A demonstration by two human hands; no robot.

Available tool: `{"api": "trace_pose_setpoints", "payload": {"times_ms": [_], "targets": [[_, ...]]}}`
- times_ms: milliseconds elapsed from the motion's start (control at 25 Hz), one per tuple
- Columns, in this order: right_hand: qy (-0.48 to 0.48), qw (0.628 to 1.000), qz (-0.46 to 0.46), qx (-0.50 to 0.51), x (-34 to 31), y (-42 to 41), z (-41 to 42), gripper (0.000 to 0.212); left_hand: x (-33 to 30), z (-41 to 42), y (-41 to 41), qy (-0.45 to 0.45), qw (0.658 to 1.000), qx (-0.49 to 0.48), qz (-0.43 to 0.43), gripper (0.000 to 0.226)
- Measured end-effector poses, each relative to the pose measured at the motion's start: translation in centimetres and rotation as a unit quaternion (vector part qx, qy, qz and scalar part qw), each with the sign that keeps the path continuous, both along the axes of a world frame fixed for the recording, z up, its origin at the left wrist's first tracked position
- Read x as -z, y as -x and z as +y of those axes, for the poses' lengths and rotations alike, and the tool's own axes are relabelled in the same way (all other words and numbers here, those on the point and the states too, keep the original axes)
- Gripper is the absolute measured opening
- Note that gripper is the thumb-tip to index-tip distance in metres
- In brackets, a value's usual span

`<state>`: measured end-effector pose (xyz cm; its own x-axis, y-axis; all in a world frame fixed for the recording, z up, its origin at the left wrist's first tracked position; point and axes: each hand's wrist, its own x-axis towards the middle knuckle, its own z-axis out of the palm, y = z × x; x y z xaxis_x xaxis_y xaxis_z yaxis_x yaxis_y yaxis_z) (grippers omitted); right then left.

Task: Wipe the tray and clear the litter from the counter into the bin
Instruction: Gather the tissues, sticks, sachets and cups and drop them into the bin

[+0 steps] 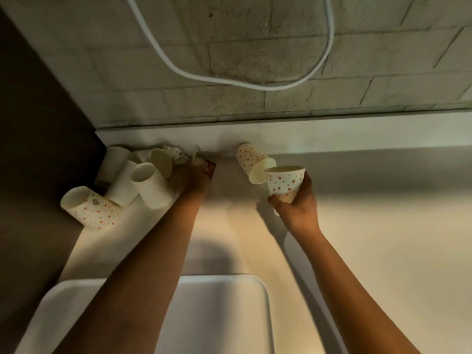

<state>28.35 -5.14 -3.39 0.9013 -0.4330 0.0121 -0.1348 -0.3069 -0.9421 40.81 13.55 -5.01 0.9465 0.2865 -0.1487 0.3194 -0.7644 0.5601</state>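
Note:
My right hand [300,204] grips a dotted paper cup [284,181] upright, just above the counter [383,226]. Right behind it a second dotted cup [249,158] lies on its side, mouth toward me. My left hand [195,181] reaches to the back of the counter and its fingers close on a crumpled wrapper with a red corner [207,166]. Several paper cups [150,185] lie heaped at the left end, one dotted cup [90,209] at the edge. The white tray [229,315] sits near me under my left forearm.
A stone-block wall [255,60] rises behind the counter, with a white cable [229,81] looping down it. A low white ledge [357,136] runs along the wall's foot. A dark surface [38,149] borders the counter's left side. Crumpled paper [176,152] lies behind the cup heap.

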Motion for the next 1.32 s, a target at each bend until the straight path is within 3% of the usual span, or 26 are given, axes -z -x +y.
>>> {"api": "trace_pose_setpoints", "payload": {"times_ms": [80,200,400,520,640,1000,1120,1320], "targets": [[0.0,1.0,-0.006,0.0,-0.1,0.0,-0.2,0.068,-0.1,-0.3,0.8,-0.042,0.999,0.008,-0.017,0.043],[-0.019,1.0,-0.016,-0.003,-0.5,0.2,-0.4,0.069,-0.8,-0.9,3.0,0.005,1.0,0.009,-0.024,0.031],[-0.071,0.997,-0.024,-0.006,-1.6,2.8,-0.4,0.07,-3.1,-1.4,9.5,0.179,0.983,0.041,-0.003,0.024],[-0.087,0.996,-0.01,-0.006,-2.2,6.3,-0.4,0.066,-4.6,-1.6,14.6,0.356,0.933,0.003,0.055,0.017],[-0.069,0.998,-0.003,-0.001,-2.7,10.8,-0.2,0.069,-5.5,-1.3,19.7,0.42,0.905,0.001,0.068,0.019],[-0.02,0.995,-0.024,0.095,-2.3,27.0,2.6,0.071,-5.3,-0.6,34.3,0.397,0.901,0.12,0.129,0.022],[-0.024,0.99,-0.021,0.135,-1.8,31.5,1.5,0.073,-5.8,-1.8,38.0,0.419,0.881,0.165,0.144,0.026],[-0.019,0.97,-0.039,0.238,-0.7,38.1,-2.8,0.081,-4.9,-6.6,43.5,0.378,0.877,0.243,0.17,0.026]]}}
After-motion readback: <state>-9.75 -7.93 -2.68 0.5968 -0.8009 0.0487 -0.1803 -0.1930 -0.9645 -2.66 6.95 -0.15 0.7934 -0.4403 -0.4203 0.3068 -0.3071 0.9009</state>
